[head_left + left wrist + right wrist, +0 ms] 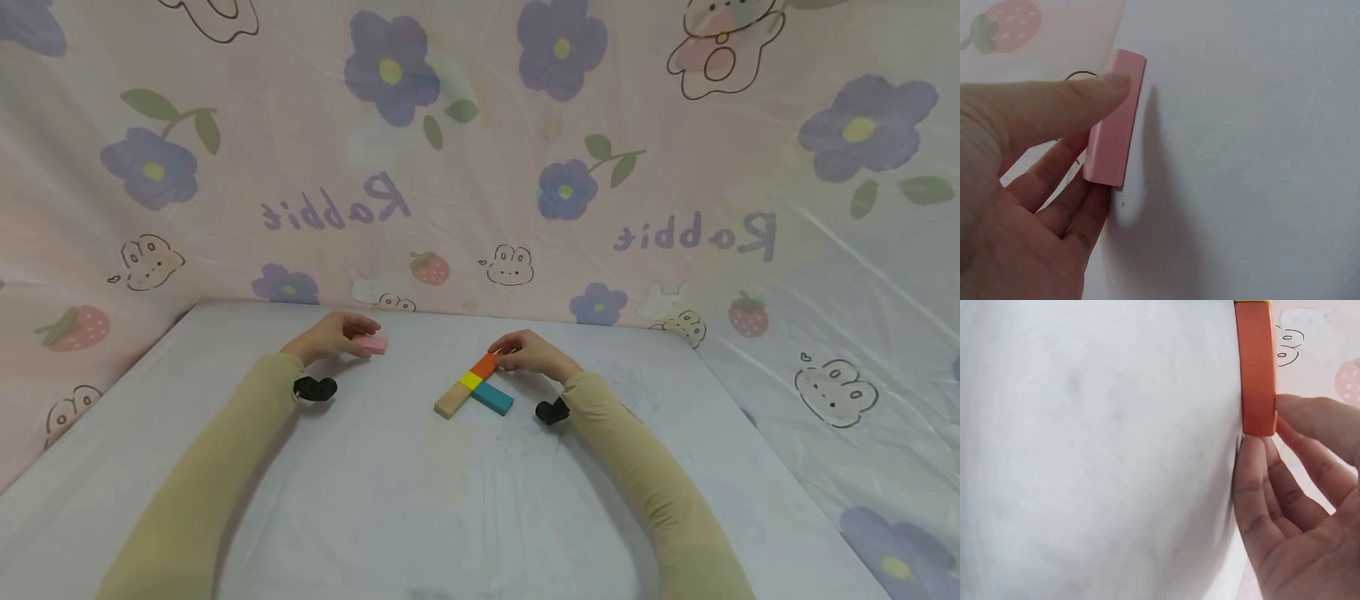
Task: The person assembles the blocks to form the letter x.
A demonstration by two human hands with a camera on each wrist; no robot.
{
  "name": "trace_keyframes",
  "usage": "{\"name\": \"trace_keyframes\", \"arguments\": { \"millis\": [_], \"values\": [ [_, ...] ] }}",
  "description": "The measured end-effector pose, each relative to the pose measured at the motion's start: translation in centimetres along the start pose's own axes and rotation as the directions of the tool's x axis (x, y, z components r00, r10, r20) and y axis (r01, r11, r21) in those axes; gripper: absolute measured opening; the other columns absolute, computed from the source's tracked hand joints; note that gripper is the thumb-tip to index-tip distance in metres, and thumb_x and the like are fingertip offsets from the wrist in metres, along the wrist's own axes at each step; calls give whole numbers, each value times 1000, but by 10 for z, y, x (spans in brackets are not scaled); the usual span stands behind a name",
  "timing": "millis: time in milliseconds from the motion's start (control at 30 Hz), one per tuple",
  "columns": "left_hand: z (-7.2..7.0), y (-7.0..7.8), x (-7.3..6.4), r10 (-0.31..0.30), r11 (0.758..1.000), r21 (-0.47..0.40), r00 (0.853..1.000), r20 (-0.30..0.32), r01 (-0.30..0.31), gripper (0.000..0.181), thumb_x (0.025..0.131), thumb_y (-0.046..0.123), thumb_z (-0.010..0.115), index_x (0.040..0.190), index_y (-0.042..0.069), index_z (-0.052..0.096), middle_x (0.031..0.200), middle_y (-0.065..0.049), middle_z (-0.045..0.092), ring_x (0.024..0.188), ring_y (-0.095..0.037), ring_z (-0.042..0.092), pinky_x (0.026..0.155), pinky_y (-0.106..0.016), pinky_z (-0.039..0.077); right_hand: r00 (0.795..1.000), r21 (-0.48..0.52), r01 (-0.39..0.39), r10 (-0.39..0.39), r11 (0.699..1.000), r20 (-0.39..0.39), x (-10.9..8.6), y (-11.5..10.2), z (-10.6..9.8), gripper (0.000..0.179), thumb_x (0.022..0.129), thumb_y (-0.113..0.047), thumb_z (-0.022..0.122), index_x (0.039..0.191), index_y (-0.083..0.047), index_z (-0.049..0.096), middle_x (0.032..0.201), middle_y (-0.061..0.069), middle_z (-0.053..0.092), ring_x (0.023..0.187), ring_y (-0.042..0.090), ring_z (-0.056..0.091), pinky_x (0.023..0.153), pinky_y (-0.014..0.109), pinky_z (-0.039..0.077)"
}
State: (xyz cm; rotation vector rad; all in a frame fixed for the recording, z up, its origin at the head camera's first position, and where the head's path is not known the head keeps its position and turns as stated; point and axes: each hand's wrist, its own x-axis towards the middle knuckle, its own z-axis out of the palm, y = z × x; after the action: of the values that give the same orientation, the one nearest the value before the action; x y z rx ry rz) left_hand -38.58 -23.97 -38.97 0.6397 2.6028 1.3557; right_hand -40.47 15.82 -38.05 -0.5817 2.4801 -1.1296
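Toward the back left of the table, my left hand [337,335] holds a pink wooden block [371,343]. In the left wrist view the thumb presses one face of the pink block [1116,125], the fingers behind it. My right hand [534,354] is at the far end of an orange block [483,365]. Seen from the right wrist, its thumb touches the side of the orange block [1257,369] and its fingertips meet the end. A yellow piece [470,380] and a natural wood block [452,400] continue the orange one's line; a teal block [492,397] branches off at the yellow piece.
A white sheet covers the table [420,500]. Behind it hangs a pink curtain [465,167] printed with flowers, rabbits and strawberries, meeting the table's back edge. Dark straps hang at both wrists.
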Motion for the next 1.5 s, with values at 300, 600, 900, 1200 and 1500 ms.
{"name": "trace_keyframes", "arguments": {
  "millis": [300, 600, 900, 1200, 1500],
  "values": [
    [4, 0, -1, -32, 997, 64, 999, -6, 32, 45, 83, -3, 69, 126, -7, 56, 127, -26, 54, 113, -35, 49, 98, -45, 37, 1000, -11, 15, -15, 1000, 7, 0, 1, 1, 27, 91, -11, 64, 118, -8, 66, 102, 7, 65, 86, 19, 61, 77, 29, 51],
    [7, 7, -3, -33, 996, 84, 999, 3, 33, 42, 84, -4, 65, 125, -6, 58, 126, -25, 54, 106, -33, 50, 93, -41, 38, 1000, 1, 11, -11, 1000, 0, 0, 1, 3, 28, 91, -11, 64, 119, -6, 65, 104, 8, 65, 86, 19, 61, 78, 29, 52],
    [7, 5, -1, -35, 995, 94, 999, 5, 35, 40, 84, -4, 64, 124, -5, 59, 126, -25, 55, 107, -33, 50, 94, -43, 37, 998, 9, 56, -56, 998, 29, -1, 2, 1, 28, 91, -13, 63, 118, -6, 66, 106, 10, 65, 88, 21, 62, 80, 32, 52],
    [7, 4, 1, -31, 991, 134, 999, -14, 32, 38, 86, -5, 64, 123, -5, 60, 127, -25, 55, 113, -35, 49, 100, -49, 36, 1000, 2, 25, -25, 1000, 10, -2, -1, 2, 32, 92, -10, 62, 124, -2, 62, 112, 16, 62, 96, 31, 60, 86, 41, 50],
    [11, 7, 3, -32, 987, 158, 999, -43, 39, 39, 85, -4, 65, 124, -2, 61, 128, -21, 56, 116, -34, 50, 100, -49, 37, 1000, -25, 25, -25, 999, -7, -1, 0, 3, 28, 92, -11, 63, 120, -6, 64, 107, 10, 63, 88, 21, 61, 78, 30, 51]
  ]
}}
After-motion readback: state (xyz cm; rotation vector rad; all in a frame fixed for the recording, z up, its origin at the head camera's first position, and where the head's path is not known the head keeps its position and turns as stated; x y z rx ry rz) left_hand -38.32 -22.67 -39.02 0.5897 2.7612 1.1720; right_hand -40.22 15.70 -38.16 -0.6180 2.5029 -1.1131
